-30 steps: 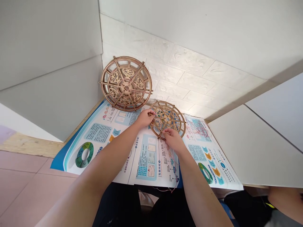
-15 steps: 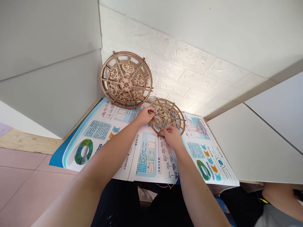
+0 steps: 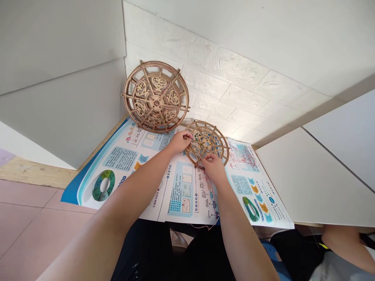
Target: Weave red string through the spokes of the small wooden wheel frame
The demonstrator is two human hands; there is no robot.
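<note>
A small round wooden lattice frame with spokes and scrollwork lies on the printed sheet in front of me. At its left rim my left hand is closed in a pinch; what lies between the fingertips is too small to make out. My right hand is pinched over the lower rim, with thin reddish wire at the fingers. That wire trails down the sheet and hangs over the front edge. Behind on the left, a larger round wooden frame of similar pattern leans upright against the wall.
The printed sheet covers the table. A tangle of red wire lies on it to the right. White panels enclose both sides, and a white brick-patterned wall stands behind. At lower right, another person's arm shows.
The view has shifted very slightly. Both hands keep their pinch at the small frame's rim, and neither frame has visibly moved on the table.
</note>
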